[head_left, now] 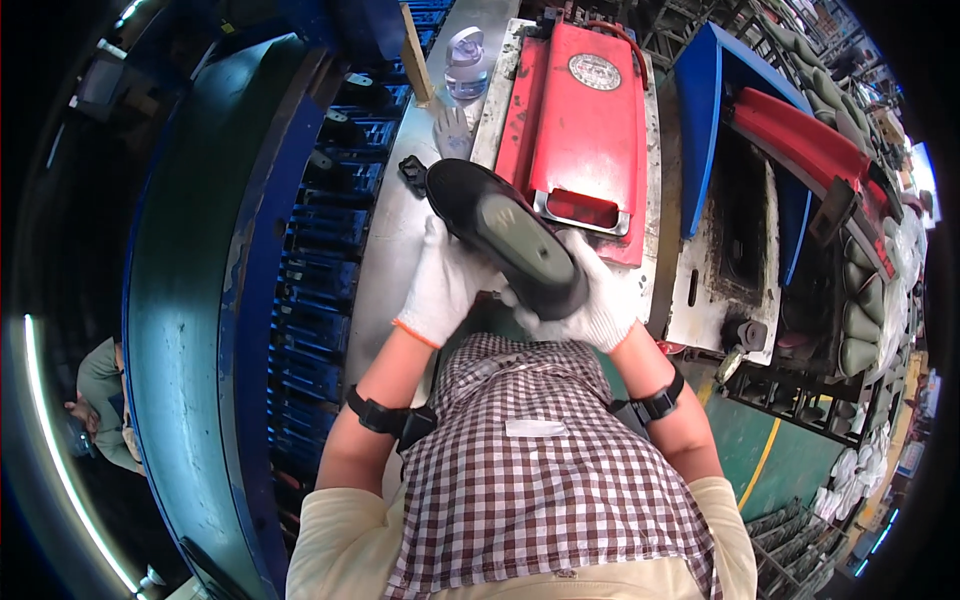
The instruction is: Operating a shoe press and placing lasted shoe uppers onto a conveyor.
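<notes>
A long blue and grey-green curved machine housing (215, 300) runs down the left, beside a grey metal workbench (400, 230) carrying a flat red press plate (580, 110). Above the bench, just in front of the press, a black shoe with a grey-green sole (505, 240) is held sole-up: the white-gloved left hand (440, 285) clasps its side, the white-gloved right hand (595, 295) wraps its heel. A clear plastic bottle (466, 62) stands at the bench's far end.
</notes>
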### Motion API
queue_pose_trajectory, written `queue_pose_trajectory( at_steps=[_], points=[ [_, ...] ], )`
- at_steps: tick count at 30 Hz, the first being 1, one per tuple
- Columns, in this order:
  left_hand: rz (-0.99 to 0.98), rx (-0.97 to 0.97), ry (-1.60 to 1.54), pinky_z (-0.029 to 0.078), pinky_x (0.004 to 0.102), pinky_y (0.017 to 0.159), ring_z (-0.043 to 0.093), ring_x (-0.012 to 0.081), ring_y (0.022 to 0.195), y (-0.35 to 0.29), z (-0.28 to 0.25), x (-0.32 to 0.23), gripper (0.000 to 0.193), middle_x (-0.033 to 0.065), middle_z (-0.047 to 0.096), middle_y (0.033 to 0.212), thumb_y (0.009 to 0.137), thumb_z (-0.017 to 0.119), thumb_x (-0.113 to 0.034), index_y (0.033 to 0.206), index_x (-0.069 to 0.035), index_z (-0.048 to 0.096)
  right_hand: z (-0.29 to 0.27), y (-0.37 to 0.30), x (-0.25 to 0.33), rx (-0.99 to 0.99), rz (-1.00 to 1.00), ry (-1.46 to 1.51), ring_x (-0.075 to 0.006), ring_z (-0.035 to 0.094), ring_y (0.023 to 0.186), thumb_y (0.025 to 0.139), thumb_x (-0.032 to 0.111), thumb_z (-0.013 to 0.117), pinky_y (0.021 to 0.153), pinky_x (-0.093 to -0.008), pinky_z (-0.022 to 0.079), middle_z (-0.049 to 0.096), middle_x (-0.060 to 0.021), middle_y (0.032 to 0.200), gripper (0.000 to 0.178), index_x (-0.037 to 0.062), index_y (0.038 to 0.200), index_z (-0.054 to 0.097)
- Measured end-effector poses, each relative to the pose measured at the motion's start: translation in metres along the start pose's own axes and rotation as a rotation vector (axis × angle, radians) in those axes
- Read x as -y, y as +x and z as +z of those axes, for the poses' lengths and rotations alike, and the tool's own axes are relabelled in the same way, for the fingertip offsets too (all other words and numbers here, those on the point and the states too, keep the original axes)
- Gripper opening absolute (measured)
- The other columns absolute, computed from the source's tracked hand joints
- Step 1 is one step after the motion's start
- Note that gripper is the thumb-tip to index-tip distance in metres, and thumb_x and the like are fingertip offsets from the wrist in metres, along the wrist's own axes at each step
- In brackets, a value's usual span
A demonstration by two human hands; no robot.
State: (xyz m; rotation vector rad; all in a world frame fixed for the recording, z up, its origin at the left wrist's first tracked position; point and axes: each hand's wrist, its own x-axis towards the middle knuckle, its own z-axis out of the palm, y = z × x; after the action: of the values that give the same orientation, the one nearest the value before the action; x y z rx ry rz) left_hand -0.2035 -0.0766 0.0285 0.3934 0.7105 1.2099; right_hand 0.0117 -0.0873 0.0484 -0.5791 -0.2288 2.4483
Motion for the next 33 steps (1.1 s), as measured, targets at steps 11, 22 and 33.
queue_pose_trajectory(
  at_steps=[11,22,33],
  points=[
    [-0.294,-0.221,-0.264,0.053,0.0436,0.106,0.066,0.0273,0.118,-0.027,-0.072,-0.014,0.053,0.0132,0.065,0.133,0.096,0.063,-0.028,0.143,-0.005,0.052,-0.012,0.078,-0.034,-0.086,0.026,-1.123,-0.0311,0.065,0.118,0.106,0.061,0.041,0.099,-0.0391,0.051,0.067,-0.0189,0.129,0.073,0.0040,0.151,0.045],
    [0.016,-0.746,0.070,0.057,0.0338,0.072,0.066,0.0176,0.082,0.039,-0.288,-0.022,0.022,0.0023,0.066,0.093,0.083,0.072,-0.014,0.104,-0.013,0.066,-0.076,-0.019,-0.021,-0.841,-0.806,-2.109,-0.0363,0.063,0.110,0.082,0.008,0.072,0.097,-0.0467,0.049,0.067,-0.0137,0.118,0.044,0.0085,0.125,0.066],
    [0.359,-0.996,0.556,0.058,0.0429,0.079,0.065,0.0258,0.094,0.179,-0.418,-0.103,0.064,0.0102,0.064,0.106,0.078,0.085,-0.031,0.127,-0.005,0.054,-0.122,-0.019,-0.030,-1.021,-0.725,-2.212,-0.0332,0.065,0.112,0.080,0.008,0.073,0.094,-0.0430,0.052,0.067,-0.0119,0.123,0.045,0.0122,0.125,0.068]
  ],
)
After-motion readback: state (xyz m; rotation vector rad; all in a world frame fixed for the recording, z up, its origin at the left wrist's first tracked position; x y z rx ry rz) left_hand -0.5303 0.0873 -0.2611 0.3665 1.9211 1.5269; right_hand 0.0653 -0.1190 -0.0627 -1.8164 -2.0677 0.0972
